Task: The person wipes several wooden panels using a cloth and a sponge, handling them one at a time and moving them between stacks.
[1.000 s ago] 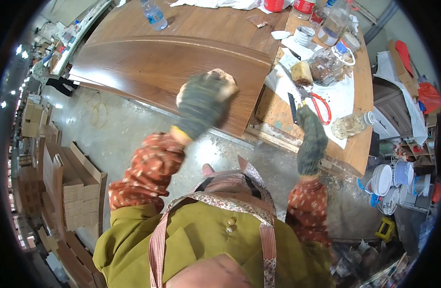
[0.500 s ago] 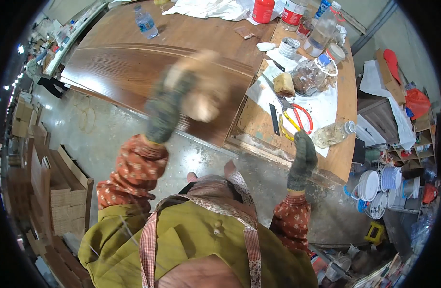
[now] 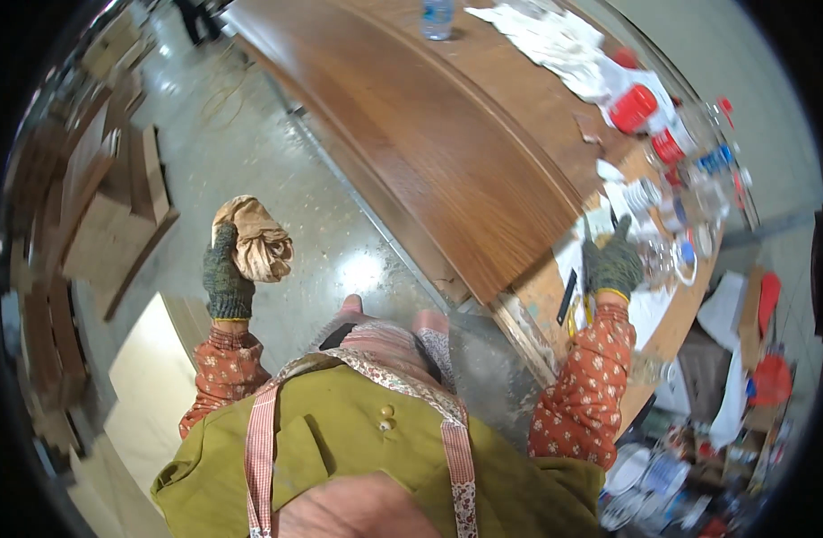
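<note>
the left hand (image 3: 225, 278) is clenching a crumpled tan rag (image 3: 257, 240) at nine o'clock, well apart from the bench (image 3: 537, 296); the right hand (image 3: 614, 262) is resting there at three o'clock, grip unclear.

bench clutter (image 3: 671, 215) blurred — bottle (image 3: 437, 16) cut off, right fingers (image 3: 619, 235) partly hidden
</note>
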Available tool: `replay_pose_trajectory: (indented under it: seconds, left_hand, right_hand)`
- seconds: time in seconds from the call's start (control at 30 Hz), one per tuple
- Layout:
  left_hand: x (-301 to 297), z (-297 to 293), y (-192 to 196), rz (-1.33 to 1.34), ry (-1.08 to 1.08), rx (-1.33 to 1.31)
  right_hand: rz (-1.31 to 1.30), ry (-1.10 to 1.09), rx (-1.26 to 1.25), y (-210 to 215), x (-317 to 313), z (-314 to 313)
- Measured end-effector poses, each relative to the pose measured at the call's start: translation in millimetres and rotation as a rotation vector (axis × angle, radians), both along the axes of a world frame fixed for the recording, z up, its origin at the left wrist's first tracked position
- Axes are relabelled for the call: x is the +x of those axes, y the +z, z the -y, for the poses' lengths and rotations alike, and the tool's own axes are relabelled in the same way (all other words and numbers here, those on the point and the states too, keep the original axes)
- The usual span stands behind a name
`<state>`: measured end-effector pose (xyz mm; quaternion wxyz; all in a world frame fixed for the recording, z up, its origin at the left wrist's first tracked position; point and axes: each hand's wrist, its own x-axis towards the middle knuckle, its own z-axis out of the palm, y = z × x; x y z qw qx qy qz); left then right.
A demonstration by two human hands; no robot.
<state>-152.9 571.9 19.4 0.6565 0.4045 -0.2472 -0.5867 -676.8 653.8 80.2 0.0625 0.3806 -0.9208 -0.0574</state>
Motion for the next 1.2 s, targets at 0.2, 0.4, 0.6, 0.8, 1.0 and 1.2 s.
replay_pose_trajectory:
  seconds: [0.2, 0.4, 0.6, 0.8, 1.0, 1.2]
  left_hand:
    - [31.2, -3.6, -7.1, 0.064, 0.169, -0.040]
    - [39.5, 59.6, -23.7, -0.051, 0.072, 0.045]
    - [37.4, 101.8, 0.6, 0.186, -0.043, -0.025]
    - [115.9, 106.8, -40.6, -0.052, 0.050, 0.030]
    - [224.3, 73.3, -96.4, -0.234, 0.316, 0.137]
    - [281.6, 63.6, -112.5, -0.312, 0.347, 0.097]
  right_hand:
    - [0.269, 0.116, -0.360, 10.4, -11.5, -18.3]
    - [0.783, 0.751, -1.019, 27.6, 100.0, -29.7]
    - [1.032, 0.904, -0.672, 32.2, 194.8, 28.1]
    - [0.758, 1.097, -0.367, 36.5, 241.6, 135.8]
    - [0.682, 1.240, -0.289, 37.7, 338.5, 317.3]
    - [0.525, 1.326, -0.490, 26.4, 395.0, 441.3]
